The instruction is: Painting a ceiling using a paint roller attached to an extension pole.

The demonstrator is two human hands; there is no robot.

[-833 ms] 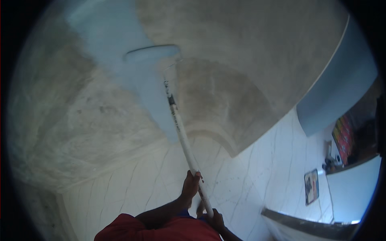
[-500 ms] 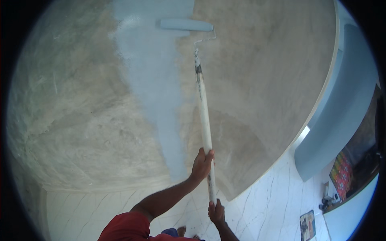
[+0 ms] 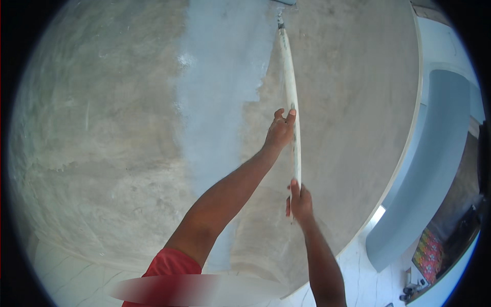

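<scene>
A long white pole (image 3: pixel 289 77) belongs to a paint roller and reaches up along the wall. Its blue-coated roller head (image 3: pixel 287 1) is mostly cut off by the upper edge of the view. Halfway up the pole, my left hand (image 3: pixel 280 131) grips it with the thumb lying along the shaft. Lower down, near the pole's bottom end, my right hand (image 3: pixel 302 204) is closed around it. Left of the pole a wet-looking strip of light blue paint (image 3: pixel 215 97) runs down the bare grey-brown wall (image 3: pixel 112 123).
The wall ends at a curved edge on the right, with a blue painted wall section (image 3: pixel 424 174) beyond. A flowered cloth (image 3: pixel 427 253) lies low at the right. White veined floor tiles (image 3: pixel 66 271) lie along the wall's foot.
Both hands have moved up and slightly right with the pole. The roller head has risen to the top edge of the view, and the blue paint reaches wider to the right high up.
</scene>
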